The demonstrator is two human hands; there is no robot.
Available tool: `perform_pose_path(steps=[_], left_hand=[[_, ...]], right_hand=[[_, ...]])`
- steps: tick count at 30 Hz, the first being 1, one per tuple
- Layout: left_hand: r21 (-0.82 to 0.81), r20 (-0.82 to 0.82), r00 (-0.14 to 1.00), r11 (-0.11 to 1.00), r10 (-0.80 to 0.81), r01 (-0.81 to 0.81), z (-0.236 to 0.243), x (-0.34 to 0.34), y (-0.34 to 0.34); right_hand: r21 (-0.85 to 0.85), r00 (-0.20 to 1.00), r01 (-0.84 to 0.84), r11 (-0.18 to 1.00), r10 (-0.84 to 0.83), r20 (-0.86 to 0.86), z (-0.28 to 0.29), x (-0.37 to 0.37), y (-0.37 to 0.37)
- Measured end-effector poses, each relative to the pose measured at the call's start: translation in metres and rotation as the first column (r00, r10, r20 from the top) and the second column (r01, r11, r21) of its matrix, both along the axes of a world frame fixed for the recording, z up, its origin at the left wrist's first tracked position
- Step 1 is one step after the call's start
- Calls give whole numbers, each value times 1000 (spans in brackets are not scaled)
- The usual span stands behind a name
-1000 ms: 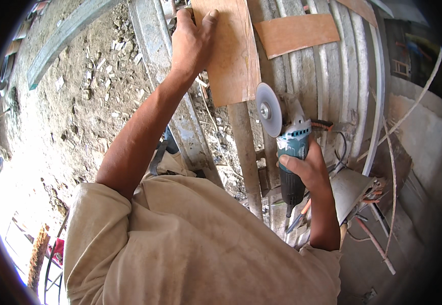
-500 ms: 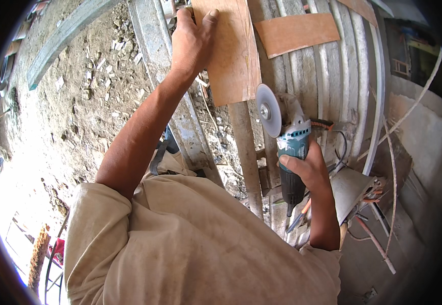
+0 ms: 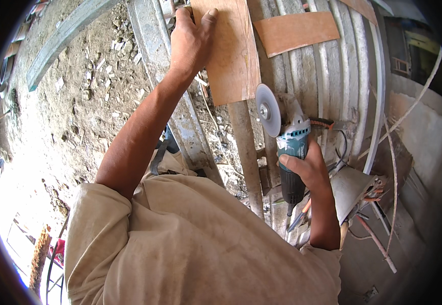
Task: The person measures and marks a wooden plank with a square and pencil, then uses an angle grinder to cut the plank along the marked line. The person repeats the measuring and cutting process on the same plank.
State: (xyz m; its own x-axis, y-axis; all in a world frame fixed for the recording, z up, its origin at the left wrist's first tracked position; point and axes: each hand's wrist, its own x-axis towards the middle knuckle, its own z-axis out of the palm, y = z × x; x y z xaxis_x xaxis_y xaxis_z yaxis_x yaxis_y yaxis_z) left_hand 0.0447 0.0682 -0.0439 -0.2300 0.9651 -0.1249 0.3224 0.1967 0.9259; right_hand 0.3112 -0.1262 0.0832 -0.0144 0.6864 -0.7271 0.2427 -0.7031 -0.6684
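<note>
The left hand (image 3: 190, 43) lies flat with spread fingers on a thin rectangular brown plywood panel (image 3: 231, 56), pressing it against a pale ribbed corrugated metal sheet (image 3: 332, 81); the thumb rests on the panel's face while the fingers reach to its upper left edge. The right hand (image 3: 307, 170) is clamped around the body of a teal and grey angle grinder (image 3: 289, 147), fingers wrapped over its barrel. The grinder's round grey disc (image 3: 267, 109) stands on edge just beside the panel's lower right corner; whether it touches the wood cannot be told. The two hands are well apart, the left high at the top of the view, the right lower and to the right.

The panel's lower edge hangs free above a grey metal pipe (image 3: 246, 157) that runs down below it, close to the disc's left side. To the right of the panel a second, orange-brown plywood piece (image 3: 297, 30) lies across the ribs, apart from the first. A curved grey metal rail (image 3: 165, 81) runs along the left of the panel, under the left forearm. Beyond it spreads rubble-strewn dirt ground (image 3: 68, 107). Below the right hand, loose wires and thin rods (image 3: 378, 213) crowd the space near the wrist.
</note>
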Motion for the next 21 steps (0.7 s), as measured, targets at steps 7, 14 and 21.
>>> perform_pose_path(steps=[7,14,21], left_hand=[[11,-23,1000,1000,-3,3,-1,-1,-1],[25,11,1000,1000,-3,3,-4,-1,0],[-7,-2,1000,1000,-7,7,-2,-2,-1]], right_hand=[[-28,1000,-18,999,18,12,-1,2,1],[-24,1000,-1,1000,1,0,-2,1,3],[-3,1000,2,1000,-2,26,-1,-4,7]])
